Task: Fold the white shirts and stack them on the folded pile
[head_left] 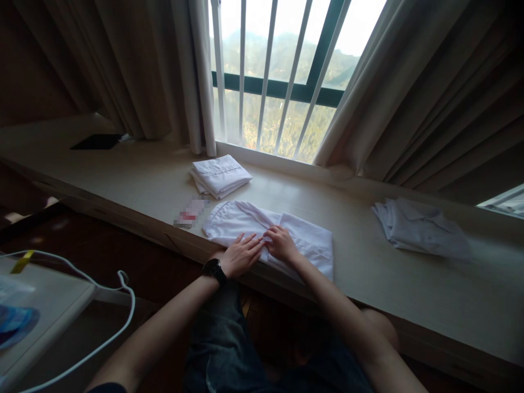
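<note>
I see one shirt [221,174] folded, well beyond the fingers. Mid-fold shirt [303,234] lies under both hands: left hand [241,255] flat, fingers spread; right hand [281,244] curled, pinching fabric. Crumpled shirt [421,228] waits far right.

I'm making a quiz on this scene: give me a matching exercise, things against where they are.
Things:
1. folded white shirt
2. crumpled white shirt
3. watch
4. white shirt under the hands

Places:
A. on the left wrist
B. far right of the ledge
C. by the window
D. at the ledge's near edge

Pairs: 1-C, 2-B, 3-A, 4-D
</note>
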Motion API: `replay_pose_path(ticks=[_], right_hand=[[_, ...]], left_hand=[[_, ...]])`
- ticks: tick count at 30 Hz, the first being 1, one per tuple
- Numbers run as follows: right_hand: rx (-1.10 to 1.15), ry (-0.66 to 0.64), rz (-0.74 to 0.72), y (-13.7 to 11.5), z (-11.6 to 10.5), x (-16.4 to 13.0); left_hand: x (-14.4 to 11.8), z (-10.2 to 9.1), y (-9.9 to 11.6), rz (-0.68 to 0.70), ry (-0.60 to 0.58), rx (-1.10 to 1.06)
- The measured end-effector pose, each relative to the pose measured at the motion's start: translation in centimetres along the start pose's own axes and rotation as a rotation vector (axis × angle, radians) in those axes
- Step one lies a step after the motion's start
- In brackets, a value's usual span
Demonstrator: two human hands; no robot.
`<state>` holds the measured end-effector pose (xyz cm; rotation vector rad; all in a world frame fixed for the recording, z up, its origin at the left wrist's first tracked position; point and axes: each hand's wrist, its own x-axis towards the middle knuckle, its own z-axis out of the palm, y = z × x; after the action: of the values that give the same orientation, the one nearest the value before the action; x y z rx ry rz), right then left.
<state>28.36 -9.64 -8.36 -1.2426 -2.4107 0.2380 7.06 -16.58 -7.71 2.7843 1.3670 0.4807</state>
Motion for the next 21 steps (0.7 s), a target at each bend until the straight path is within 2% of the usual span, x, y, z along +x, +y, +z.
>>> replay_pose_path(ticks=[2,4,8,11,15,21], right_hand=[[0.035,0.11,0.016,-0.3,-0.6,-0.9],[0.056,0.174,0.057,-0.6,-1.1,-2.8],[-0.025,0.071,0.078,-1.4,-0.9,-7.7],[-0.107,0.033,0.125,-1.7,0.0,-10.0],[-0.103,0.025,0.117,-1.5,0.2,-10.5],[-0.092,0.076,0.103,-1.2,-0.5,-10.5]], left_hand=[[0.3,1.4,0.9,-0.017,-0.019,0.021],[0.3,2.1,0.9,-0.045,-0.036,0.028],[0.6,1.9,-0.1,-0.036,-0.087,-0.003],[1.5,1.2,-0.3,-0.039,-0.097,-0.045],[2.5,1.5,0.1,-0.04,-0.09,-0.072],[2.2,3.1,0.3,-0.063,-0.127,-0.053]])
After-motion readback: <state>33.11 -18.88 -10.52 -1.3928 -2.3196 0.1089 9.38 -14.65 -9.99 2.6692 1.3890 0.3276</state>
